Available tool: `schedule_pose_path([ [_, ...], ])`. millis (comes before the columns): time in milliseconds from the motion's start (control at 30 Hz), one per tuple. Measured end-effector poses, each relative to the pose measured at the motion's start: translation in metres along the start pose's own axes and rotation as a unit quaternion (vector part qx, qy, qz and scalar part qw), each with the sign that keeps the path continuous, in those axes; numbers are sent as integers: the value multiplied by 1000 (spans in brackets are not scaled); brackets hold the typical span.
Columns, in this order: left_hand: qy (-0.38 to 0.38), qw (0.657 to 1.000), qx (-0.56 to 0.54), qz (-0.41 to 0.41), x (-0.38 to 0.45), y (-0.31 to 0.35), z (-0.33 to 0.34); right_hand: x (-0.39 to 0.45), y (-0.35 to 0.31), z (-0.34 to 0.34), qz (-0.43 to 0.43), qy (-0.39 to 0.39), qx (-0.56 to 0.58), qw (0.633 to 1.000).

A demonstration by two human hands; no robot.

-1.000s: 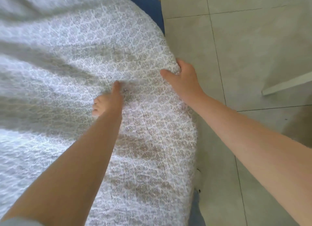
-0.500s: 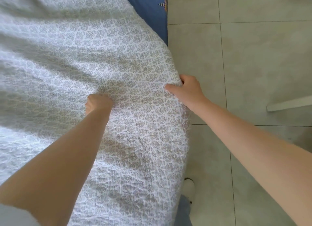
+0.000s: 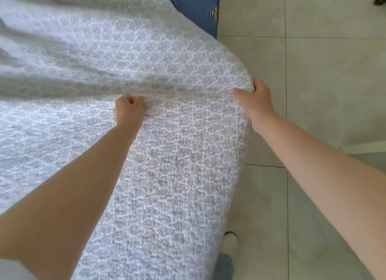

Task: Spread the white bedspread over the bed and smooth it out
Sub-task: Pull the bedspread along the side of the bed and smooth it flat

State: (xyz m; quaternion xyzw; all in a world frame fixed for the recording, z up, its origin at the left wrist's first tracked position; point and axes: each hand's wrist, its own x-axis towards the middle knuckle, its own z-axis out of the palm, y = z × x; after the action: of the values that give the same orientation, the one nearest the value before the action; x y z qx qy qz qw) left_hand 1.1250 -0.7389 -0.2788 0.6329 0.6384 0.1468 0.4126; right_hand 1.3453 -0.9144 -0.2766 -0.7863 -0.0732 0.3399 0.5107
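Across pretty much the whole left and middle of the view there's the white bedspread (image 3: 171, 154), quilted with a grey floral pattern, draped over the bed (image 3: 194, 10), which only peeks out as a strip of blue sheet at the top. The spread isn't flat, there's a long fold running sideways through the middle, and its right edge curves down toward the floor. The far part of it looks blurry so I can't say much about it.

On the right is the floor (image 3: 325, 91), pale grey tiles with thin grout lines, and a white bar of some furniture sticks in from the right edge.

The right hand (image 3: 255, 101) is at the edge of the bedspread, thumb on top and fingers curled under, so that grip is closed on the fabric rim. The left hand (image 3: 128, 110) is further in on the spread, balled into a fist with a bunch of cloth pinched in it, right below the fold.

Down at the bottom a light shoe (image 3: 229, 243) and a bit of jeans leg show just beside the hanging edge
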Motion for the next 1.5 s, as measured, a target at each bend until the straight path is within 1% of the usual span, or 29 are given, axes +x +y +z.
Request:
schedule_pose_path([
  [33, -18, 1000, 4, 1, -2, -10, 2, 2, 4, -1, 24, -5, -29, 999],
  [67, -19, 999, 38, 10, -8, -22, 4, 3, 8, -2, 44, -23, -59, 997],
  [133, 6, 982, 177, 70, -24, -44, 7, 4, 10, 0, 62, -62, -88, 992],
  [167, 9, 968, 228, 105, -35, -58, 9, 4, 9, -2, 66, -76, -89, 991],
  [200, -1, 958, 251, 137, -51, -69, 11, 5, 6, -5, 66, -83, -88, 990],
  [300, -53, 932, 307, 185, -104, -106, 10, 11, 12, -21, 27, -59, -136, 989],
  [367, -60, 916, 344, 198, -135, -128, 6, 13, 22, -27, 12, -31, -171, 985],
  [400, -63, 910, 357, 200, -148, -134, 4, 9, 28, -27, 18, -30, -166, 985],
  [467, -73, 898, 374, 219, -168, -147, 1, -3, 39, -23, 51, -73, -123, 988],
  [533, -91, 886, 383, 245, -185, -159, -4, -23, 52, -19, 111, -152, -106, 976],
  [600, -104, 877, 387, 267, -196, -170, -10, -40, 69, -20, 169, -215, -123, 954],
  [700, -114, 861, 403, 288, -211, -180, -16, -68, 93, -27, 266, -291, -127, 910],
  [800, -106, 855, 421, 283, -213, -180, -15, -95, 107, -23, 282, -352, -142, 881],
  [867, -100, 858, 419, 279, -214, -179, -14, -109, 116, -21, 270, -363, -152, 879],
  [933, -98, 864, 403, 287, -220, -183, -15, -124, 118, -22, 265, -361, -105, 888],
  [1067, -110, 858, 390, 315, -255, -207, -27, -145, 114, -39, 269, -265, 34, 925],
  [1133, -121, 850, 396, 326, -273, -222, -36, -154, 117, -58, 258, -232, 66, 936],
  [1200, -127, 846, 393, 337, -285, -232, -44, -160, 120, -79, 270, -231, 68, 932],
  [1233, -132, 846, 389, 339, -288, -234, -45, -159, 122, -86, 296, -225, 62, 926],
  [1300, -140, 847, 383, 341, -293, -237, -49, -161, 125, -91, 303, -183, -18, 935],
  [1333, -144, 851, 378, 336, -293, -236, -49, -157, 128, -91, 288, -150, -66, 944],
  [1400, -146, 865, 360, 318, -291, -233, -49, -159, 120, -83, 221, -109, -139, 959],
  [1433, -144, 874, 351, 304, -288, -230, -49, -162, 114, -78, 196, -111, -138, 964],
  [1467, -141, 881, 340, 296, -284, -225, -48, -159, 111, -76, 175, -113, -111, 972],
  [1500, -142, 884, 334, 293, -280, -219, -46, -162, 103, -75, 176, -119, -47, 976],
])
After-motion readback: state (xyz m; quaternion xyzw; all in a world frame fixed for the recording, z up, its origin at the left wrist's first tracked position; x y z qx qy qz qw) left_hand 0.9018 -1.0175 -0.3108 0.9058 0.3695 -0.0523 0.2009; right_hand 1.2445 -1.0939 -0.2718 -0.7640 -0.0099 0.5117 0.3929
